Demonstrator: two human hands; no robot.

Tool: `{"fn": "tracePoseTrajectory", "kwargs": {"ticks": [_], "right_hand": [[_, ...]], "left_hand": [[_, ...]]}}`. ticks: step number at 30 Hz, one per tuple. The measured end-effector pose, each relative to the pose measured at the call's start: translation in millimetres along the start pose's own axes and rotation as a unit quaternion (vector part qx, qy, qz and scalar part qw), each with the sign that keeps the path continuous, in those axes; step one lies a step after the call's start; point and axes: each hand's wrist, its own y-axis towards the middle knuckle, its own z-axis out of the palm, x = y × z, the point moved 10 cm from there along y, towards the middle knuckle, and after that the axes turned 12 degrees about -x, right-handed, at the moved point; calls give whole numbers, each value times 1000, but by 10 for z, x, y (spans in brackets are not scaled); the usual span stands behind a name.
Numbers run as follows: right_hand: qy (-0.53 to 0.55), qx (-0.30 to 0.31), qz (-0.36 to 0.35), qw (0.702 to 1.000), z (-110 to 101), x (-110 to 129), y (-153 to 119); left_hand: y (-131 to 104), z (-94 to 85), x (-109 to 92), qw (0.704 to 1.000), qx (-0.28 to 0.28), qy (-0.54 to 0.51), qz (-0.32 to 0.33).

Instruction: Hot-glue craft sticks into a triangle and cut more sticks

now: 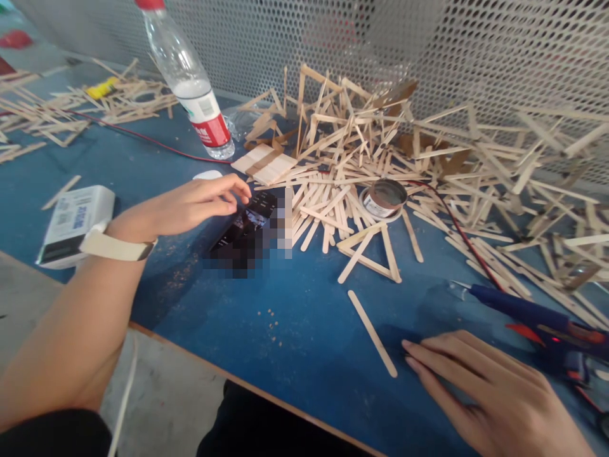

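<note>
My left hand (200, 202) is over the upper left edge of a dark phone (247, 222), its fingers bent and apart with nothing between them; part of the phone is blurred out. At the lower right, my right hand (480, 381) hovers or rests near the blue table, fingers extended and empty. Just left of its fingertips lies a single wooden stick (372, 333). Above that stick, several sticks form a joined triangular shape (392, 254). A blue glue gun (523, 308) lies to the right, beyond my right hand.
A water bottle (193, 89) stands at the back left. Many loose sticks (333, 146) pile along the perforated panel (451, 57). An open tin (384, 197) sits among them. A white box (76, 222) is beside my left wrist. The table edge (257, 393) runs along the front.
</note>
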Motion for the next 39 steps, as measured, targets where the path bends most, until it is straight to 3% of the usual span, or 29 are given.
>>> {"fn": "tracePoseTrajectory", "kwargs": {"ticks": [12, 18, 27, 39], "right_hand": [[4, -14, 13, 1000, -12, -28, -2], [0, -16, 5, 1000, -31, 7, 5], [14, -14, 19, 1000, -27, -35, -16], [5, -15, 14, 1000, -10, -26, 5]], "left_hand": [[16, -78, 58, 999, -12, 29, 33], [-19, -18, -45, 997, 14, 14, 72], [-75, -4, 28, 998, 28, 5, 55], [-100, 65, -60, 994, 51, 3, 96]]}}
